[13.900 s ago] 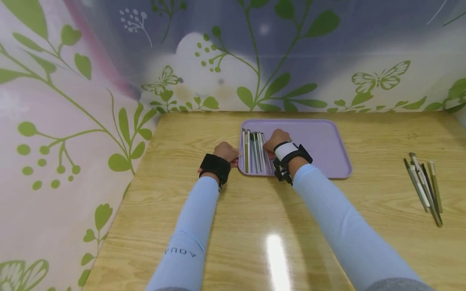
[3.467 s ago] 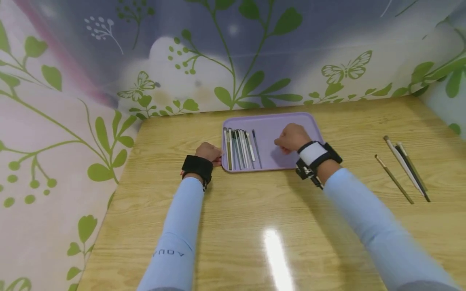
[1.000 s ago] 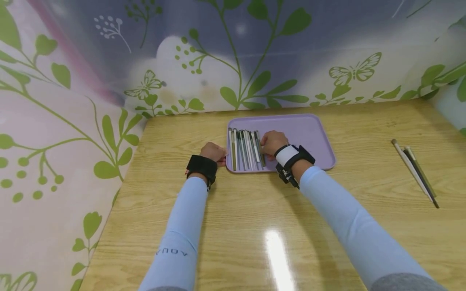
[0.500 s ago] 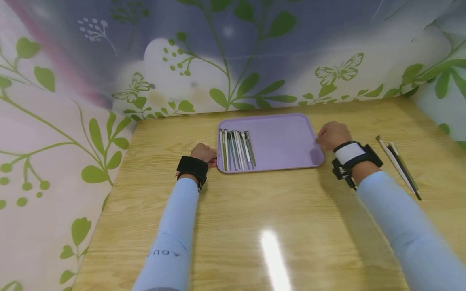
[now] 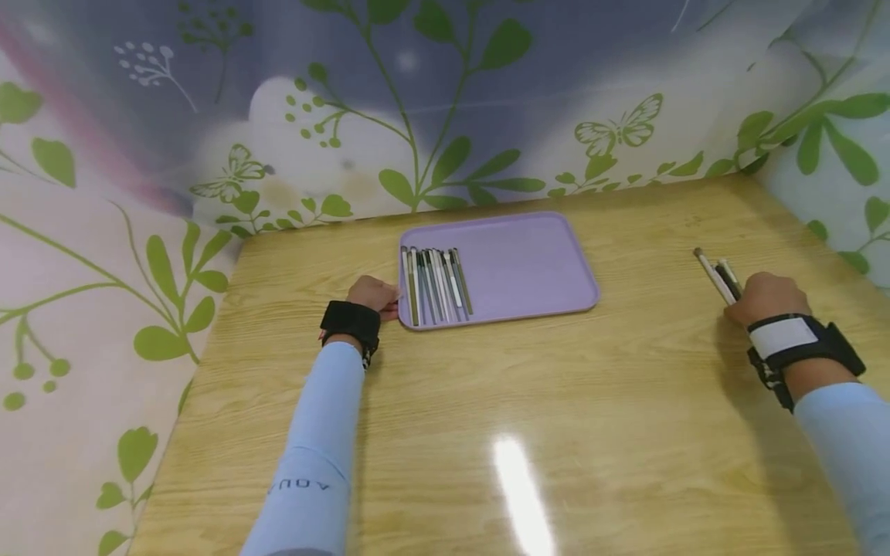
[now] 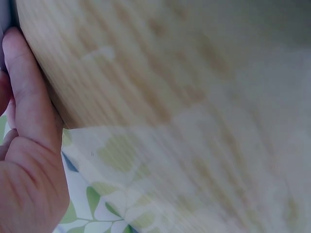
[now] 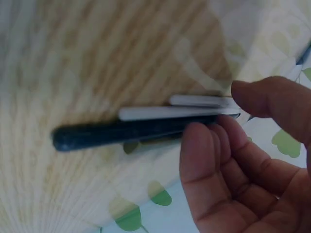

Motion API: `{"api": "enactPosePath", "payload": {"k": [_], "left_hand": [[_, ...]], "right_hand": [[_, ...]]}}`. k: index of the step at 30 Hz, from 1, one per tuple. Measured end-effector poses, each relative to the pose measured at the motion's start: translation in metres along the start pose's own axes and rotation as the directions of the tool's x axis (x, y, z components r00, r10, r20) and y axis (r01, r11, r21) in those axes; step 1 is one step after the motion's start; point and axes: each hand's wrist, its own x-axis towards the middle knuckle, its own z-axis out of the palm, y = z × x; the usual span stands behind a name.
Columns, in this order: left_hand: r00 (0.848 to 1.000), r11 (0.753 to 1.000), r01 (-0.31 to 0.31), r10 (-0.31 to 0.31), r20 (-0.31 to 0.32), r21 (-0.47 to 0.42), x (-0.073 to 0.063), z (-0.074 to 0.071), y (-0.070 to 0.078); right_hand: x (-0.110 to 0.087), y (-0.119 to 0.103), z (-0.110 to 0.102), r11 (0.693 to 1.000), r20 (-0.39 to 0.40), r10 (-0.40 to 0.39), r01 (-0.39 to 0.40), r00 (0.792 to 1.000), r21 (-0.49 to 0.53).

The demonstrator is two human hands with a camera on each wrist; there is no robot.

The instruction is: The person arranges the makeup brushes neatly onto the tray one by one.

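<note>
My left hand [image 5: 375,296] holds the left front rim of a lilac tray [image 5: 528,262]. In the left wrist view its fingers [image 6: 29,82] lie along the edge of the tray. Several slim makeup brushes [image 5: 434,286] lie side by side at the tray's left end. Far to the right, my right hand [image 5: 770,300] is over a small bunch of makeup brushes [image 5: 712,274] on the table. In the right wrist view, the thumb and curled fingers stand on either side of white handles [image 7: 160,112] and a dark handle [image 7: 97,135]. Whether they pinch one is unclear.
Bare wooden tabletop [image 5: 647,363] spreads between the tray and the right-hand bunch. A leaf-printed backdrop [image 5: 487,100] rises behind the table and at both sides. A bright light reflection [image 5: 521,494] falls on the tabletop near the front.
Earlier, my right hand laid brushes into the tray and the bunch at right shrank. Since a second ago it has left an olive brush in the row and swung right. My left hand stays at the rim.
</note>
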Motion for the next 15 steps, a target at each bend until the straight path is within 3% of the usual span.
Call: {"api": "enactPosePath", "payload": {"k": [8,15], "left_hand": [[1.000,1.000,-0.001,0.001,0.010,-0.022,-0.003,0.000,0.000],[1.000,0.999,0.012,-0.012,0.016,-0.036,-0.005,0.001,0.000]], "right_hand": [[0.001,-0.017,0.006,0.999,-0.032,0.045,-0.046,0.998,-0.029],[0.001,-0.030,0.004,0.998,-0.073,0.022,-0.027,0.997,-0.059]]}}
